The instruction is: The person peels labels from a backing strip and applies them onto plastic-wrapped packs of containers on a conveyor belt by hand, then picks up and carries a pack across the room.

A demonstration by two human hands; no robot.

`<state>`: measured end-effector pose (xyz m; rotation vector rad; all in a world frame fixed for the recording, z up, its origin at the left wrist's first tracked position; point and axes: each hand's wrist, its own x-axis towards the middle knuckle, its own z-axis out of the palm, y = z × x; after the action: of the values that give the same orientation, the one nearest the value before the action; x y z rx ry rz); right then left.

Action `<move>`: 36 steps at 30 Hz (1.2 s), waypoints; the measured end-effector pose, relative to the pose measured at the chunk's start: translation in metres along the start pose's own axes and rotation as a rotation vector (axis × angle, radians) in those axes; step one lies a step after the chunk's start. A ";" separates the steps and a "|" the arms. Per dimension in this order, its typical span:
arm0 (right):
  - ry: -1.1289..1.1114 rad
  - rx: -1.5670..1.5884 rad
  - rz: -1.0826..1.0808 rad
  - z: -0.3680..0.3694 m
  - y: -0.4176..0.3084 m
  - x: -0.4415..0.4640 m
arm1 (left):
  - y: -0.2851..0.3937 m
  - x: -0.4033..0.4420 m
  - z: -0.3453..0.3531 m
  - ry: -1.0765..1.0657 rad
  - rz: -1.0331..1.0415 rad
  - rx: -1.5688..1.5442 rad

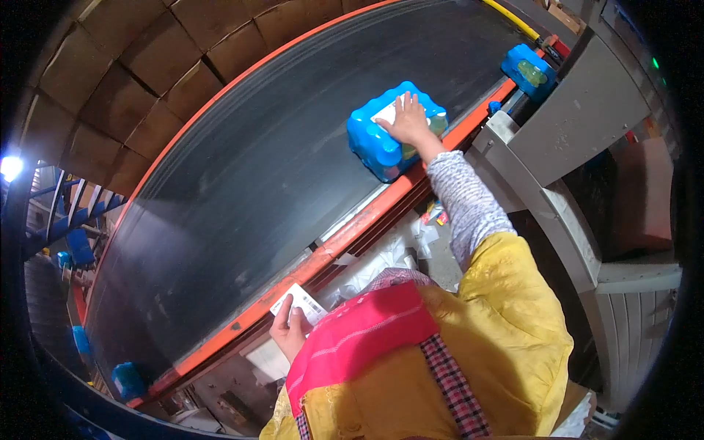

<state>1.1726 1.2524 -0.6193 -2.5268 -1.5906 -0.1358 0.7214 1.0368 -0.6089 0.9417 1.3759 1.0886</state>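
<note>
A blue shrink-wrapped pack of bottles (364, 136) rests on the dark conveyor belt (257, 176), close to its near orange rail. My right hand (408, 123) lies on top of the pack with fingers spread, partly over a white label (384, 112). Pale yellow-green bottles show at the pack's right side. Lower down, by the rail, my left hand (288, 336) grips white barcode labels (304, 305) between thumb and fingers; how many there are I cannot tell.
Another blue pack (529, 71) stands at the upper right beside a grey machine panel (587, 110). One more blue pack (128, 380) is at the lower left. Stacked cardboard boxes (139, 88) line the far side. White paper scraps (400, 249) lie below the orange rail (341, 240).
</note>
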 end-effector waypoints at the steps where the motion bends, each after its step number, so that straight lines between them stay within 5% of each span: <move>1: -0.016 -0.013 0.038 -0.009 -0.019 -0.012 | -0.004 0.003 0.001 -0.004 0.032 -0.005; 4: -0.039 -0.148 -0.116 -0.009 -0.068 -0.039 | -0.001 0.007 -0.002 -0.019 0.102 -0.028; 9: -0.075 0.185 -0.652 -0.025 -0.144 -0.144 | -0.007 0.016 -0.009 -0.066 0.156 0.084; 10: -0.172 0.356 -0.785 -0.021 -0.155 -0.166 | -0.009 0.019 -0.011 -0.088 0.193 0.129; 11: -0.618 0.824 -0.718 -0.022 -0.162 -0.192 | -0.007 0.019 -0.012 -0.158 0.220 0.132; 12: -0.878 0.968 -0.649 -0.042 -0.167 -0.218 | 0.002 0.016 -0.008 -0.224 0.247 0.139; 14: -0.661 1.024 -0.990 -0.051 -0.175 -0.252 | 0.008 0.014 -0.006 -0.311 0.229 0.081; 16: -0.623 1.139 -0.802 -0.039 -0.178 -0.282 | 0.006 0.011 -0.005 -0.371 0.141 -0.042; 19: -0.165 1.129 -0.969 -0.051 -0.176 -0.288 | 0.005 0.021 -0.015 -0.543 0.090 -0.154; 20: -0.186 1.135 -0.953 -0.054 -0.173 -0.290 | 0.006 0.025 -0.018 -0.612 0.066 -0.186; 24: -0.146 1.201 -0.799 -0.070 -0.167 -0.307 | 0.013 0.016 -0.031 -0.478 0.104 0.062; 27: -0.004 1.201 -0.593 -0.093 -0.126 -0.313 | 0.011 0.023 -0.032 -0.330 0.029 -0.108; 30: -0.278 1.182 -0.409 -0.095 -0.076 -0.348 | 0.005 0.039 -0.054 -0.352 0.184 0.046; 33: -0.995 1.204 -0.299 -0.116 -0.024 -0.385 | 0.002 0.050 -0.047 -0.453 0.215 0.080; 36: -1.112 1.553 -0.131 -0.131 0.004 -0.415 | -0.009 0.067 -0.007 -0.642 0.124 0.018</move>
<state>0.9975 0.8589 -0.5556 -1.1057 -1.0853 1.8714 0.7087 1.0979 -0.6354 1.2651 0.8073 0.7610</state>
